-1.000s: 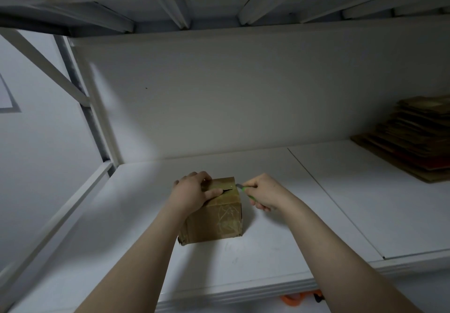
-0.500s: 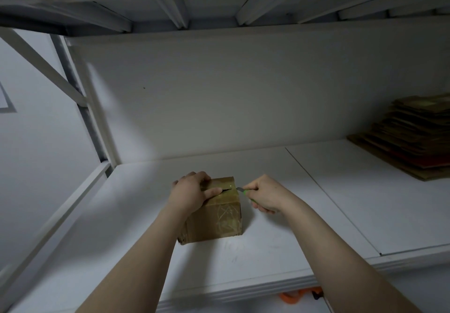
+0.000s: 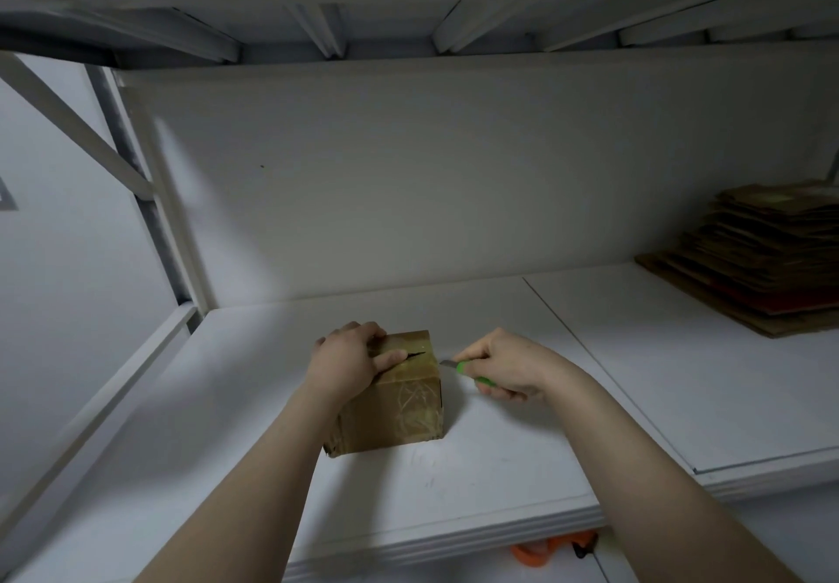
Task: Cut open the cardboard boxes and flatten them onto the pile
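I note the left hand (image 3: 347, 360) just left of frame centre, low down. It grips the box (image 3: 399, 410) from above, fingers curled over the far left edge of the top, thumb lying flat along the top and pointing right. The thumb tip ends at a short dark slit (image 3: 415, 354) cut in the top face.

The right hand (image 3: 504, 367) sits just right of the box at the same height, closed round a knife (image 3: 458, 367) with a green handle. The blade points left at the box's upper right edge. I cannot tell whether the tip touches the cardboard or stops just short.

The box stands upright in the lower centre of the frame, wrapped in glossy tape, flaps not yet open. It rests on a white shelf (image 3: 454, 482).

The pile (image 3: 762, 273) of flattened cardboard lies on the same shelf at the right edge of the frame, mid-height, well apart from the box.

Below the shelf's front lip, bottom right of centre, an orange object (image 3: 545, 550) shows in part; I cannot identify it.
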